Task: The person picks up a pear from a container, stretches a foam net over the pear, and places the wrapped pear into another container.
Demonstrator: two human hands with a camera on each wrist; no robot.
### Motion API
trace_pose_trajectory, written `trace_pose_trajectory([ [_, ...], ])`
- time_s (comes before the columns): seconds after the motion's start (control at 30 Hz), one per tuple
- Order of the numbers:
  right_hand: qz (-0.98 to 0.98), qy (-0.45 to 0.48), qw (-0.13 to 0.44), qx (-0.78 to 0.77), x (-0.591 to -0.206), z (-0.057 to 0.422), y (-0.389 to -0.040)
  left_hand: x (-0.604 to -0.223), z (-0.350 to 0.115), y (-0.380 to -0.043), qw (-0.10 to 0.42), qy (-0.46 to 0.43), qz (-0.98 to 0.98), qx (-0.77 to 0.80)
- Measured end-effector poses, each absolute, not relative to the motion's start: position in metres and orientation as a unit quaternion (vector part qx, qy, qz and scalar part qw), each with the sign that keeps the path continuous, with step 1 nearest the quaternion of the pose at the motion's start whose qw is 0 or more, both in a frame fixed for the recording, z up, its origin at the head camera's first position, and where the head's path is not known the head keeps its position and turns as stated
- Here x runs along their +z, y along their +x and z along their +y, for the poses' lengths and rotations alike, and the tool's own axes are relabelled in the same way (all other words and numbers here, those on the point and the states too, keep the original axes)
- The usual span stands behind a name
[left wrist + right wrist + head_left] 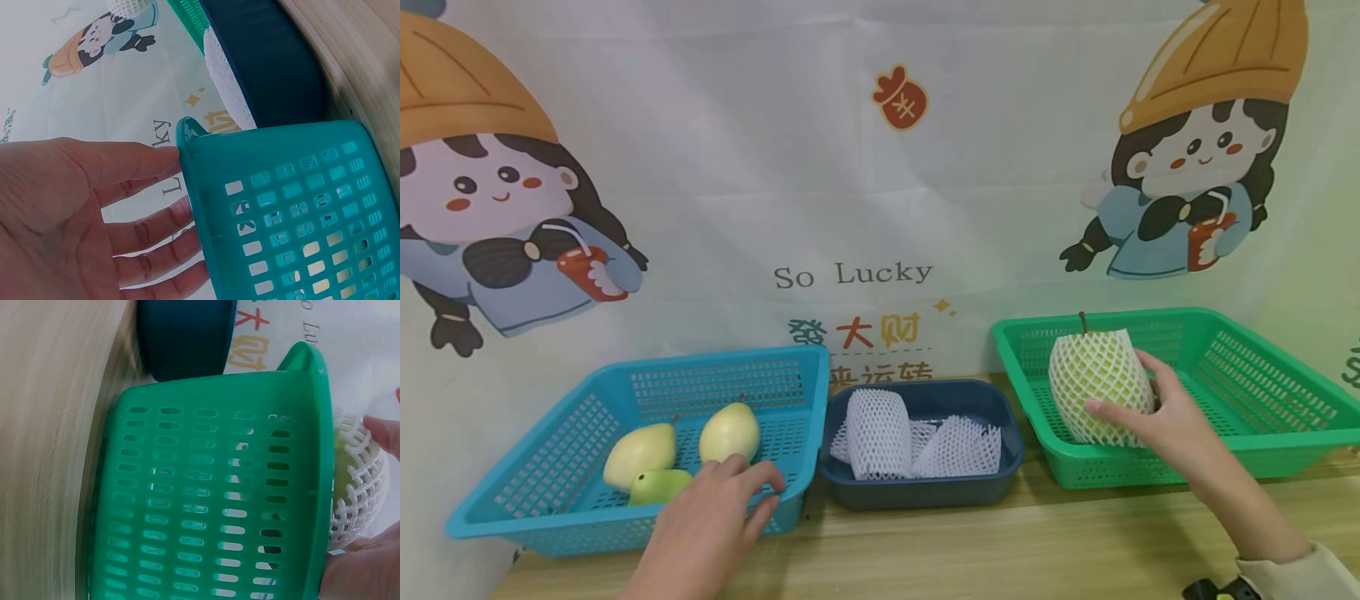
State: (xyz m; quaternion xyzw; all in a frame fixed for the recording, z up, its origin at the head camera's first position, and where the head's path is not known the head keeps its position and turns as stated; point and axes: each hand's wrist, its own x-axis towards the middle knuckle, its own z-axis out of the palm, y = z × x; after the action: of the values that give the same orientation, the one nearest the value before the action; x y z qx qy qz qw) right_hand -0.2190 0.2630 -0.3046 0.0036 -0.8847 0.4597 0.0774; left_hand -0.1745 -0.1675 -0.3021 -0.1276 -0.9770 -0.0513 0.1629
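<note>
In the head view my right hand point(1172, 425) holds a pear point(1093, 387) in a white foam net, thumb on the near side and fingers round its right. The stem sticks out of the top. This netted pear point(356, 481) is over the green basket point(1210, 447), partly hidden by the basket's wall in the right wrist view. My left hand point(715, 508) is at the front rim of the blue basket point(572, 523), its fingers loosely bent and holding no fruit. In the left wrist view the left hand's fingers point(144, 237) reach behind the rim.
Two bare yellow pears point(730, 432) and a green fruit-like piece with a dark eye-like spot point(657, 486) lie in the blue basket. Between the baskets, a navy tray point(917, 493) holds white foam nets point(878, 435). A printed cloth point(737, 167) hangs behind the wooden table point(925, 554).
</note>
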Motion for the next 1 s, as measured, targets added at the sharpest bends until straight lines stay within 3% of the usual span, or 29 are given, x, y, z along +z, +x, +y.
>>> trace_pose_trajectory([
  [0.63, -0.956, -0.006, 0.13, 0.262, -0.313, 0.24, -0.228, -0.301, -0.165, -0.175, 0.169, -0.133, -0.976, -0.042],
  [1.0, -0.974, -0.015, 0.086, 0.209, -0.312, 0.241, -0.229, -0.301, -0.164, -0.175, 0.169, -0.133, -0.976, -0.035],
])
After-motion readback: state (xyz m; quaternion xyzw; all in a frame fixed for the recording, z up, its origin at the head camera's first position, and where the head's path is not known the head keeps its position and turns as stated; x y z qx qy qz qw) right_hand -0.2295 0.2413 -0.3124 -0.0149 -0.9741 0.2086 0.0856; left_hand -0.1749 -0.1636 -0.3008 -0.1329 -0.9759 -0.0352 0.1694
